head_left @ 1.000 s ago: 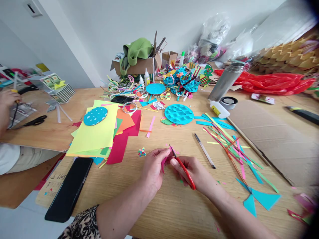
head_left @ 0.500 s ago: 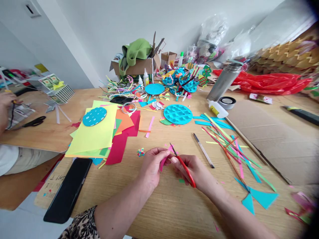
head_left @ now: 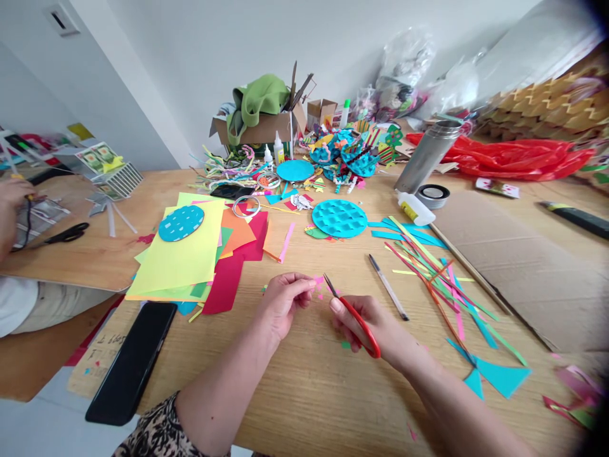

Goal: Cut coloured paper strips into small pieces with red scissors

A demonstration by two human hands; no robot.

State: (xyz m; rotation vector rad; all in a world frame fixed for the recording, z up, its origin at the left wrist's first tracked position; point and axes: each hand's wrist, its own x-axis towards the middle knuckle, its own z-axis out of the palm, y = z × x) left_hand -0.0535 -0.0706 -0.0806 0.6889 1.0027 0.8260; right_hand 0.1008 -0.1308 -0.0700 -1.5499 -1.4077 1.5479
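My left hand (head_left: pixel 288 303) is over the wooden table (head_left: pixel 295 393), thumb and forefinger pinched at a small pink paper piece (head_left: pixel 318 281). Just beyond and below those fingertips, tiny pink paper bits (head_left: pixel 320 296) lie on the wood. My right hand (head_left: pixel 364 320) grips red-handled scissors (head_left: pixel 358 322), tips pointing up and left, a short way from the left fingertips. Whether the blades are fully closed is hard to make out. My left hand mostly hides a little heap of coloured paper dots. Right of the scissors lies a pen (head_left: pixel 387 287).
Coloured paper sheets (head_left: pixel 178 260) and a black phone (head_left: pixel 130 362) lie left. Paper strips (head_left: pixel 442 285) and cardboard (head_left: pixel 528 266) are on the right. Blue discs (head_left: pixel 339 219), glue bottles (head_left: pixel 278 149) and a metal flask (head_left: pixel 428 155) stand farther back. Another person's hand (head_left: pixel 14 193) is at far left.
My left hand has drawn left, apart from the scissors, and now covers most of the paper dots. The magenta strip seen hanging from its fingers no longer shows. My right hand has barely moved.
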